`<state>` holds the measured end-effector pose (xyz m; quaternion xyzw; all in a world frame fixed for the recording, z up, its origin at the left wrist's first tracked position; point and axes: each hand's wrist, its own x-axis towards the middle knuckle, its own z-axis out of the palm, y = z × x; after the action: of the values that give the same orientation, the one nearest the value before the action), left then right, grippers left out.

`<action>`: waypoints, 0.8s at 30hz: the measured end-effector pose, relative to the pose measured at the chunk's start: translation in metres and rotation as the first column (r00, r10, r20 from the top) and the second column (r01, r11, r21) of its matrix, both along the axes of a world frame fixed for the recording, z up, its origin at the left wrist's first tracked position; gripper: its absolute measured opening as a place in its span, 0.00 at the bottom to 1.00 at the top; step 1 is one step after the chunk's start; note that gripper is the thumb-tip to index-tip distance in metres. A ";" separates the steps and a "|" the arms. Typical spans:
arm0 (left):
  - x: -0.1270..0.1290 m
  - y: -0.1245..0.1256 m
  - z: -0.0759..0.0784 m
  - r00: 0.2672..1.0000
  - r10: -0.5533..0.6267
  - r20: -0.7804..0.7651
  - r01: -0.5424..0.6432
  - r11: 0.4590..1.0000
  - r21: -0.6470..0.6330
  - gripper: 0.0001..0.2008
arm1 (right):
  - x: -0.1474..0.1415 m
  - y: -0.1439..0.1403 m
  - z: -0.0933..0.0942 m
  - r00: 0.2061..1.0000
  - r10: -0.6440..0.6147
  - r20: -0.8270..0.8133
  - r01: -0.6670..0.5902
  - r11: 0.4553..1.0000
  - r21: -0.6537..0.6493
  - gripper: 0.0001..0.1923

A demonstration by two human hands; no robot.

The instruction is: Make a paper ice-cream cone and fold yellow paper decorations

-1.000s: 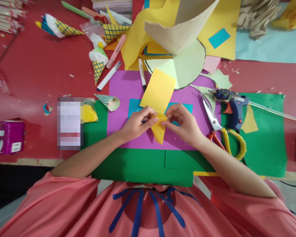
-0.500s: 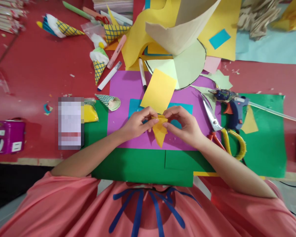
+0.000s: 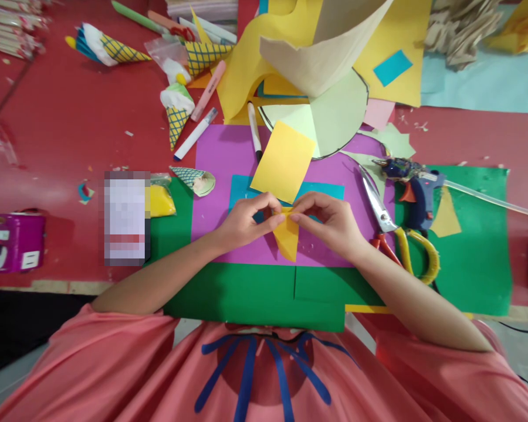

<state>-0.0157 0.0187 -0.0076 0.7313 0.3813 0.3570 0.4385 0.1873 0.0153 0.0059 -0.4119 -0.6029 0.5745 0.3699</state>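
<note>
The left hand and the right hand are pinching a small yellow paper piece along its upper edge, above the purple sheet. On each hand the thumb and forefinger are closing onto the paper with almost no gap, the two pinches sitting just beside each other; the other fingers are curling behind, and whether they are touching the paper is impossible to tell. The lower part of the piece is hanging toward the person, bending and narrowing, and whether its tip is resting on the purple sheet is unclear.

For a neat result, the bending is probably calling for light, even pressure from both thumbs, since thin paper is likely to be creasing wherever one side is pressing harder. Keeping the pinches close together should be helping the edges line up, while a steady left hand could be anchoring the piece as the right is adjusting it. Beyond the fingers a yellow rectangle is lying partly over a blue sheet, so keeping the knuckles clear of it seems wise; the scissors are lying to the right, well apart
</note>
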 end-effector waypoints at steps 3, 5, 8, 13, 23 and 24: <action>0.002 0.000 0.001 0.999 0.048 -0.014 -0.047 0.997 0.066 0.12 | -0.001 -0.001 -0.002 1.000 -0.028 0.001 0.028 0.999 -0.019 0.11; 0.003 0.000 0.001 0.998 0.059 -0.019 -0.057 0.994 0.089 0.12 | -0.002 -0.001 -0.003 0.999 -0.044 0.000 0.044 0.998 -0.040 0.13; 0.005 0.000 0.002 0.998 0.059 -0.011 -0.057 0.991 0.125 0.11 | -0.004 -0.001 -0.003 0.998 -0.061 -0.014 0.060 0.995 -0.079 0.14; 0.006 -0.001 0.002 0.997 0.074 -0.019 -0.069 0.983 0.172 0.10 | -0.006 0.000 0.000 0.994 -0.100 -0.051 0.091 0.983 -0.157 0.17; 0.003 -0.001 0.000 0.995 0.087 -0.038 -0.078 0.979 0.190 0.09 | -0.004 0.004 0.004 1.000 -0.001 -0.007 -0.001 0.953 -0.304 0.19; 0.003 -0.001 0.000 0.995 0.087 -0.043 -0.078 0.979 0.187 0.09 | -0.004 0.004 0.005 1.000 -0.002 -0.002 0.001 0.953 -0.302 0.19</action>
<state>-0.0130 0.0181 -0.0080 0.7613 0.3876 0.3898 0.3438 0.1832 0.0191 0.0106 -0.4634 -0.5074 0.6600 0.3037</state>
